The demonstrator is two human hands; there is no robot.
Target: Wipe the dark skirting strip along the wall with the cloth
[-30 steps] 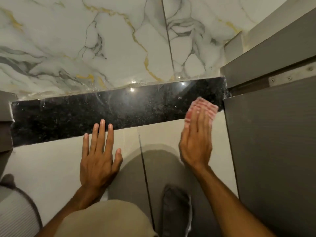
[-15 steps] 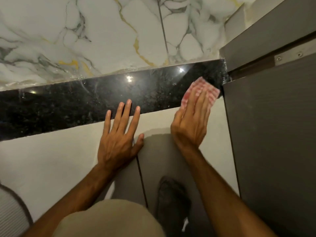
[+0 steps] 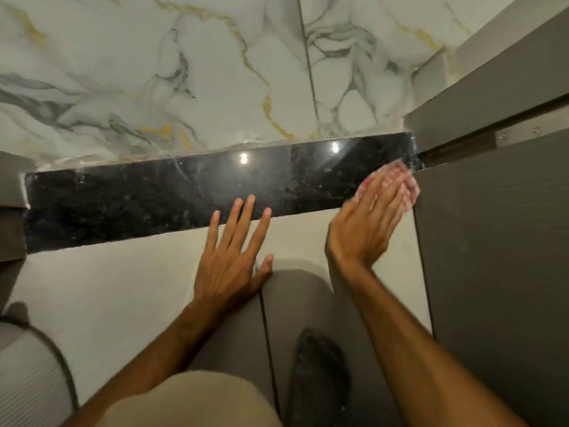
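The right hand (image 3: 366,223), fingers flat and blurred, presses the cloth (image 3: 406,183) against the strip's (image 3: 154,208) 3 o'clock end, beside a grey panel (image 3: 492,257). The left hand (image 3: 231,257) lies open and empty on the floor (image 3: 123,288), fingertips touching the strip.

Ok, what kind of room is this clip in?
Probably a bathroom or a tiled indoor hallway: marble-look wall tiles, a polished black skirting strip, pale floor tiles and a grey door.
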